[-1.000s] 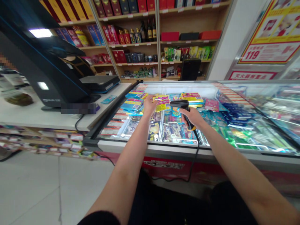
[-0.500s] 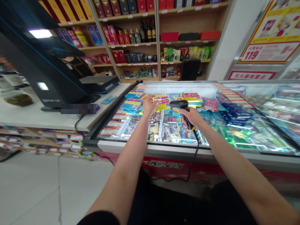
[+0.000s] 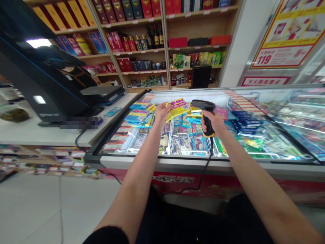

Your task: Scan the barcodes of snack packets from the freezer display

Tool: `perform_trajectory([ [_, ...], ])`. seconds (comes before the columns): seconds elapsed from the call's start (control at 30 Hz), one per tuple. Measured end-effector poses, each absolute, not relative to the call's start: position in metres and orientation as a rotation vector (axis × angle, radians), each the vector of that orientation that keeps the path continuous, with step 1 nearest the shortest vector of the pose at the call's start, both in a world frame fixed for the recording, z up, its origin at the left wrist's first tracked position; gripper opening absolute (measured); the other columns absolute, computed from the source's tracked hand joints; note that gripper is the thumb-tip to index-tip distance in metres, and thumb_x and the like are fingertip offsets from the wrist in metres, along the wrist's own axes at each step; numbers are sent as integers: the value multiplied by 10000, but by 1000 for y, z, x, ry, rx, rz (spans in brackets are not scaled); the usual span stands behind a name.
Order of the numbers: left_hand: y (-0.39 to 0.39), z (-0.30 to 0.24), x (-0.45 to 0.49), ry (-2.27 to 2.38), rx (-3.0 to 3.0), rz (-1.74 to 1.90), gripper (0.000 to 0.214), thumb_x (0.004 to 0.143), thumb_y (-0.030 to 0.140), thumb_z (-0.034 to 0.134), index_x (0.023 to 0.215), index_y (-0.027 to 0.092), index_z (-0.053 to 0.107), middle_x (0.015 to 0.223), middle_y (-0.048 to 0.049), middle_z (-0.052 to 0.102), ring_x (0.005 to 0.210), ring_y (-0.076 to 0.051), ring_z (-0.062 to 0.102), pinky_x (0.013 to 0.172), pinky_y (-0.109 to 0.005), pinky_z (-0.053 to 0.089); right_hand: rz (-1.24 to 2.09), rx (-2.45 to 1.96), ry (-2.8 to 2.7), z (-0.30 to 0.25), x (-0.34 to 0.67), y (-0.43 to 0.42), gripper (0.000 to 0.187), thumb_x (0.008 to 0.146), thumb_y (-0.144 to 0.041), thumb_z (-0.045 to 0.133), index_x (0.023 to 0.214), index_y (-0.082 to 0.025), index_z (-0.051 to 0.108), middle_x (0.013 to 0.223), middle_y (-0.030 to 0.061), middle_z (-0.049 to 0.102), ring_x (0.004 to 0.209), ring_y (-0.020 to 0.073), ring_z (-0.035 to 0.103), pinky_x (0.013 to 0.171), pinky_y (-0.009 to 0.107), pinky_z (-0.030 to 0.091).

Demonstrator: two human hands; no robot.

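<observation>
My left hand (image 3: pixel 162 113) grips a yellow packet with pink lettering (image 3: pixel 179 106) by its left edge, above the glass-topped freezer (image 3: pixel 127 161). In my right hand (image 3: pixel 213 122) is a black barcode scanner (image 3: pixel 206 105) with a yellow base, my fingers wrapped round its handle. Its head is level with the packet and a little apart from it on the right. A black cord (image 3: pixel 208 159) hangs from the handle down the freezer's front. Blue packets (image 3: pixel 138 116) lie in a pile left of my left hand. Partly behind the scanner are more yellow packets (image 3: pixel 194 110).
A white counter (image 3: pixel 106 127) with a black checkout machine (image 3: pixel 58 91) and a flat scale (image 3: pixel 103 93) stands on the left. One blue packet (image 3: pixel 113 112) lies on the counter. Dark blue packets (image 3: pixel 246 122) are at the right. Shelves of boxes and bottles (image 3: pixel 157 37) stand behind.
My left hand has raised and tilted the yellow packet. The scanner has shifted right, away from the packet, and its head has turned. The whole view has shifted slightly.
</observation>
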State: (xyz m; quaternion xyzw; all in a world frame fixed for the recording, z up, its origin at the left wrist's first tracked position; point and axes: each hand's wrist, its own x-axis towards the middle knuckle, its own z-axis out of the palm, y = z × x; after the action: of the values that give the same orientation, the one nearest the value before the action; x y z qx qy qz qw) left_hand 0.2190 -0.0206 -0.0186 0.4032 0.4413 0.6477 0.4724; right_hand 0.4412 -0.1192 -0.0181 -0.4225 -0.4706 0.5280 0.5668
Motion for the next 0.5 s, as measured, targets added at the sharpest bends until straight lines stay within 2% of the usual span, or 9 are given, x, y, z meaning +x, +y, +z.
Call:
perform_trajectory([
  [0.1, -15, -9, 246, 1036, 1007, 1535, 370, 651, 172, 800, 984, 141, 642, 752, -8, 674, 748, -133, 687, 778, -269, 542, 1202, -943, -1041, -17, 461, -118, 319, 730, -453, 722, 821, -198, 555, 540, -34, 569, 349, 105, 474, 301, 228, 392],
  [0.27, -1, 7, 296, 1046, 1140, 1454, 391, 687, 248, 804, 1029, 121, 661, 838, -64, 724, 791, -177, 706, 790, -304, 547, 1139, -907, -967, -15, 480, -120, 344, 723, -475, 724, 800, -200, 533, 545, -34, 559, 356, 98, 477, 307, 222, 398],
  [0.4, 6, 7, 319, 1338, 1391, 1395, 397, 702, 221, 782, 1070, 126, 670, 954, -95, 729, 882, -219, 707, 807, -304, 528, 1099, -900, -958, -14, 483, -120, 352, 736, -495, 709, 797, -204, 520, 553, -37, 554, 358, 96, 479, 312, 220, 401],
  [0.5, 9, 2, 323, 1594, 1619, 1280, 413, 691, 238, 788, 1077, 144, 675, 1078, -117, 709, 1029, -254, 675, 899, -326, 493, 1075, -898, -981, -15, 482, -118, 348, 740, -500, 703, 803, -206, 528, 548, -38, 556, 358, 99, 483, 314, 221, 403],
])
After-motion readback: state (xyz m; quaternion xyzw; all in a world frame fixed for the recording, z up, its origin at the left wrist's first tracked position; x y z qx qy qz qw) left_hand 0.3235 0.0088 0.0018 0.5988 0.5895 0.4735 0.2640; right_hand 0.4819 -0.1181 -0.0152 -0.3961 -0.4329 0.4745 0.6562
